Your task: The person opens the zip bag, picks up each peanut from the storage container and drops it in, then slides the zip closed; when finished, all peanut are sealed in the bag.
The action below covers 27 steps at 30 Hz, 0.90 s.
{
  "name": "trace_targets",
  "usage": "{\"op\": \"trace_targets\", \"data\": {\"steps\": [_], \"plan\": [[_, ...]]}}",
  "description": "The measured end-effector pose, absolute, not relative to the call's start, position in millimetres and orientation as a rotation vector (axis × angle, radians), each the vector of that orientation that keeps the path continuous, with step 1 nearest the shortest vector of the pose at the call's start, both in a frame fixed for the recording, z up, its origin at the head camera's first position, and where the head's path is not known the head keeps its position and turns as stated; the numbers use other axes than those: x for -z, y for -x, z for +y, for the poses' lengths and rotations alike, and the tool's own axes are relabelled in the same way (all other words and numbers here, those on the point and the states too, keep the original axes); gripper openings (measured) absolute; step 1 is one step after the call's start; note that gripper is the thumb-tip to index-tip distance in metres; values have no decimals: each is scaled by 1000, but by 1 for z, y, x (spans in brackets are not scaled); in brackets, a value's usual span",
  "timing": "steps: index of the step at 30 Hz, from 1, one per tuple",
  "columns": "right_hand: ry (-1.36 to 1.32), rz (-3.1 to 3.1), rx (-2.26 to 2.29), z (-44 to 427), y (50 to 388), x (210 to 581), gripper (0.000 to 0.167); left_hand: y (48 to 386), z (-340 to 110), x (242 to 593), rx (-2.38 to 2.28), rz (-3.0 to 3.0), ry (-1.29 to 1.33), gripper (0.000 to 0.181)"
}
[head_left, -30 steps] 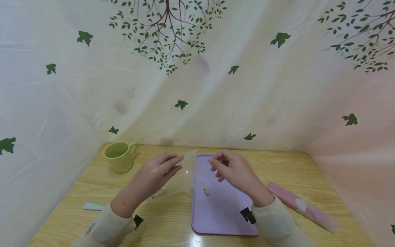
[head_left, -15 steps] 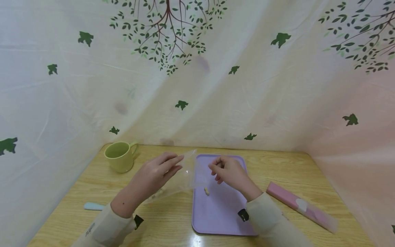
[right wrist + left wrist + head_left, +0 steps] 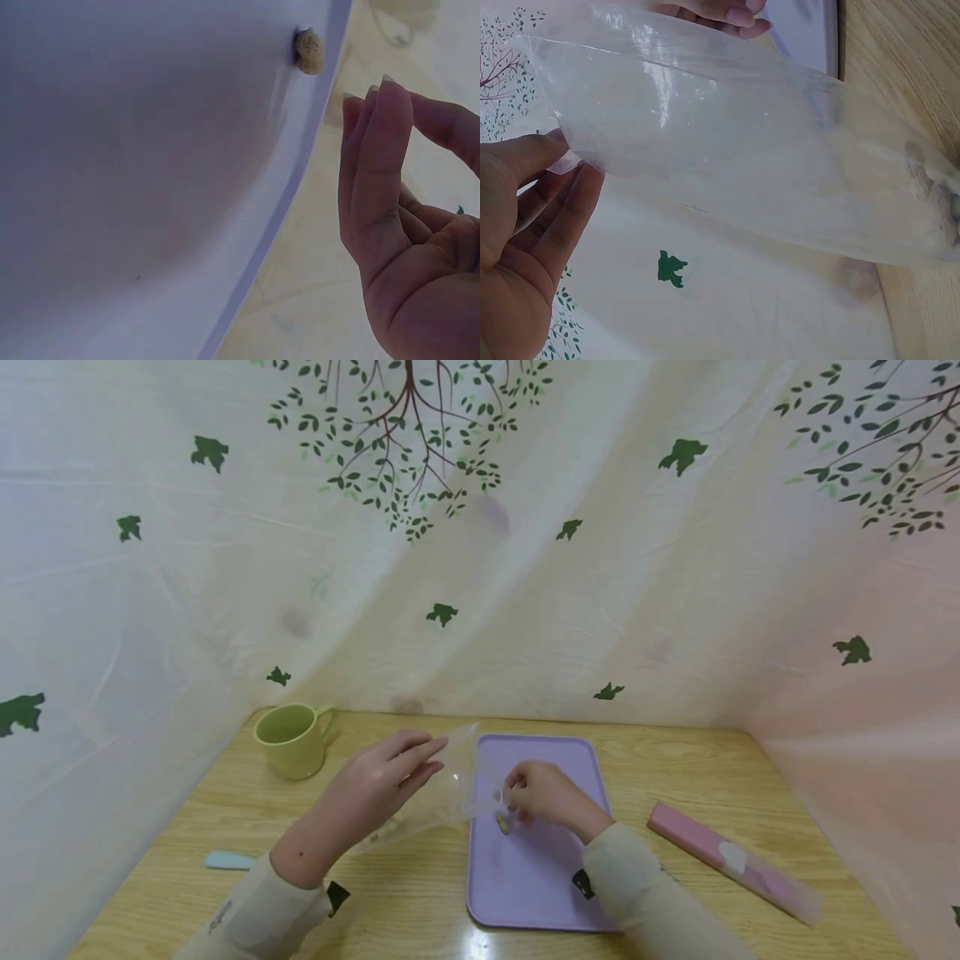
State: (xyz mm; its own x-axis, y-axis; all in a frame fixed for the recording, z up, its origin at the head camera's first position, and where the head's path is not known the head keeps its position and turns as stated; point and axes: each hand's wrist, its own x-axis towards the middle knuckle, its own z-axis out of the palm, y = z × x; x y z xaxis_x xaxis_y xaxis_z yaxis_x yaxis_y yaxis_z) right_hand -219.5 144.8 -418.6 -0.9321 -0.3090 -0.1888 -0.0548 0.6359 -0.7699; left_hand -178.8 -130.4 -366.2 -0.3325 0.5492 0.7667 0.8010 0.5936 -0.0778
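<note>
My left hand pinches the rim of a clear plastic bag between thumb and fingers. Several peanuts lie in the bag's lower end, which rests on the table. My right hand is over the purple tray, beside the bag's mouth. Its fingers are loosely bent, and no held thing shows between them in the right wrist view. A single peanut lies on the tray close to those fingertips. Whether the right fingers touch the bag's edge cannot be told.
A green mug stands at the back left of the wooden table. A light blue handle pokes out beside the left sleeve. On the right lies a long pink packet. A leaf-patterned cloth hangs behind.
My right hand has moved down and slightly left over the tray, toward the peanut. The left hand and the bag stay in place.
</note>
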Motion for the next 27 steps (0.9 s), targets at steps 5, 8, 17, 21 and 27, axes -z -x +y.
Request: {"op": "trace_targets", "data": {"steps": [5, 8, 17, 21, 27], "plan": [[346, 2567, 1105, 145, 220, 422, 5, 180, -131, 367, 403, -2027, 1074, 39], [359, 2582, 1040, 143, 221, 425, 10, 180, -130, 368, 403, -2027, 1076, 40], [355, 2576, 931, 138, 222, 430, 24, 179, -130, 368, 400, -2023, 1079, 42], [375, 2575, 912, 136, 222, 432, 23, 179, -130, 368, 396, -2028, 1076, 42], [363, 2560, 913, 132, 221, 432, 23, 179, -131, 368, 398, -2036, 1069, 40]]}}
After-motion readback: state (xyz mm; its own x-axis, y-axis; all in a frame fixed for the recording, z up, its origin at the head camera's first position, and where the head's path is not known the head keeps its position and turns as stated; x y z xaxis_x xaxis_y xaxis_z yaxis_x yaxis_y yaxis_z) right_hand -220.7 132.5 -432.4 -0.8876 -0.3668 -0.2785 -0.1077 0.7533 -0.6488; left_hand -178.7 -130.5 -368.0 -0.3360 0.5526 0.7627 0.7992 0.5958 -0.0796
